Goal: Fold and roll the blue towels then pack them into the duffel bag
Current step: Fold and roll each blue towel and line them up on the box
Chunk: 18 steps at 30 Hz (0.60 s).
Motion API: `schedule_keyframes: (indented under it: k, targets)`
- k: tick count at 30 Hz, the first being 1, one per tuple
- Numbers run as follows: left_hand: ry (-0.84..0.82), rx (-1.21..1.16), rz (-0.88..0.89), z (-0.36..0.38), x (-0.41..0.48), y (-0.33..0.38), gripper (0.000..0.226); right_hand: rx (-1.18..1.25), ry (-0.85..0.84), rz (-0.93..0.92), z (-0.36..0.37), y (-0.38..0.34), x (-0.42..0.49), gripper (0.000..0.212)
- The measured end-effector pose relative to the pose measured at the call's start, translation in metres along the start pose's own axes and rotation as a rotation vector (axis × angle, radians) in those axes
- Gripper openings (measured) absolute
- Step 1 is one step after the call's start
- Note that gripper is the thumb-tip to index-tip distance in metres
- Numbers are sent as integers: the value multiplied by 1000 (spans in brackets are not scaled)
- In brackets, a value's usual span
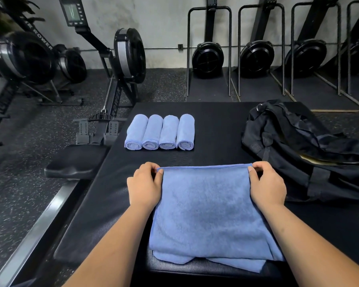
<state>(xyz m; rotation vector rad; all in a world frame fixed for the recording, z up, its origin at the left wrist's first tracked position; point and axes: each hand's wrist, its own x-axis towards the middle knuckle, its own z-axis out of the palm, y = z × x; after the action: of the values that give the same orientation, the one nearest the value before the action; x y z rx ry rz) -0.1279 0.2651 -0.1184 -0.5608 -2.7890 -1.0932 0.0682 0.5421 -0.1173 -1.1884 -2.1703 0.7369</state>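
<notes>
Head view: fold step, fifth towel by my count. Left hand (144, 184) and right hand (266, 183) each pinch a far corner of the blue towel (207, 210), fingers (159, 172) clamped on the hem. It lies flat at the bench (216, 125) near edge, lower layer sticking out unevenly. Four rolled towels (160, 132) sit side by side toward the far left; the duffel bag (298, 154) is at the right edge, apparently unzipped. Next is probably to square the layers, then roll tight with the edges aligned.
</notes>
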Motion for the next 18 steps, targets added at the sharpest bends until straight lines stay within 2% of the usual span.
schedule_keyframes:
  k: [7,10,18]
  targets:
    - [-55,-357,-79,-11,0,-1,16,200,-39,34,-9,3,2,17]
    - [-95,-403,-89,-23,2,1,24,226,-41,7,-23,-3,-1,14]
    - [-129,-469,1,-76,-6,29,9,203,-36,-18,-75,-30,-13,16]
